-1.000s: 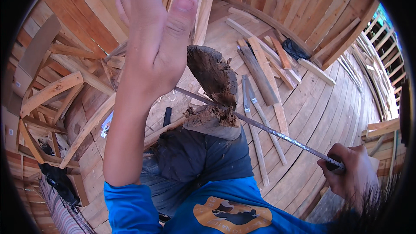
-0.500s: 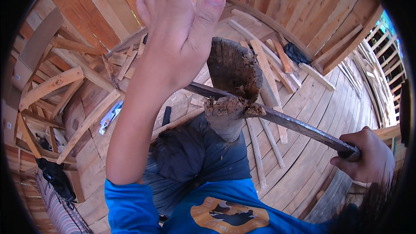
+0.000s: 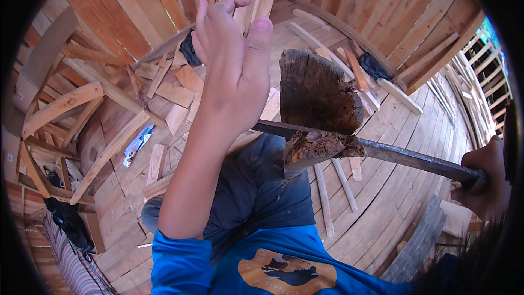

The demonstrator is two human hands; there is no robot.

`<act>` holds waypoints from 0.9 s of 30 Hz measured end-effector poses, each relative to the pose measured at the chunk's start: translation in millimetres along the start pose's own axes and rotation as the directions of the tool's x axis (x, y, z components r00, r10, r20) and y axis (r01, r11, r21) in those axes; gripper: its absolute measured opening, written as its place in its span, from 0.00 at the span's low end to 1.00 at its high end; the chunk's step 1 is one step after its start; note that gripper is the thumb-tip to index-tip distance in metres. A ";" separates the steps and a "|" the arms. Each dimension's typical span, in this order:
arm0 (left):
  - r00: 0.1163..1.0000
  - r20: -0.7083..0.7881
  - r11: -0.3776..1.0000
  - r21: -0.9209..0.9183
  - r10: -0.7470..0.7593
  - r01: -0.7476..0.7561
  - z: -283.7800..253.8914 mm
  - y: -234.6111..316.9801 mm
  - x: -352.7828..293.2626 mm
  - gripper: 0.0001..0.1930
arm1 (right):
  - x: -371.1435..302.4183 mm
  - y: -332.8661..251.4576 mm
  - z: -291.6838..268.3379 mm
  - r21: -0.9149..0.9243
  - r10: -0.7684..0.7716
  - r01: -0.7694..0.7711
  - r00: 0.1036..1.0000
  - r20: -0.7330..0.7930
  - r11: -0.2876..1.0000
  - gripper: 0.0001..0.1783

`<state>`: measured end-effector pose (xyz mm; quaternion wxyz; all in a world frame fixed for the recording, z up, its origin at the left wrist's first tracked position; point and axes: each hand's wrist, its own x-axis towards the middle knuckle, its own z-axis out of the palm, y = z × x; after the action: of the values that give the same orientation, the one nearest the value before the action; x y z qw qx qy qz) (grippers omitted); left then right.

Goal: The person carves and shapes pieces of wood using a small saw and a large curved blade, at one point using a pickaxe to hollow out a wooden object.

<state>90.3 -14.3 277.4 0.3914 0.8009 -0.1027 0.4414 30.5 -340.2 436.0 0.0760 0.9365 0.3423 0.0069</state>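
A weathered, dark brown chunk of wood with a rough, crumbling edge stands above my lap. A long, narrow, dark metal blade crosses it at a notch, with a broken lower part of the wood under the blade. My right hand is closed around the blade's right end. On the other side, my left hand is raised with thumb and fingers stretched out and apart. The blade's left end disappears behind my left wrist, so whether they touch is hidden.
Offcuts and long wooden strips lie on the plank floor. A wooden frame stands at the left, a plank wall at the back. A black bag sits at the lower left.
The wood and blade have shifted right, and the wood's broad face shows more. My right hand has moved right and slightly up. My left hand has moved lower.
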 end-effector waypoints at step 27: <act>0.888 0.232 0.892 -0.131 -0.398 0.434 -19.2 13.4 -150.6 0.30 | -6.8 24.4 51.5 0.399 0.149 -0.230 0.963 0.225 0.888 0.28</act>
<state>-17.3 -36.8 171.8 0.5352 0.8057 -0.0059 0.2538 44.3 -370.1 389.0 -0.0968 0.9561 0.2337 -0.1481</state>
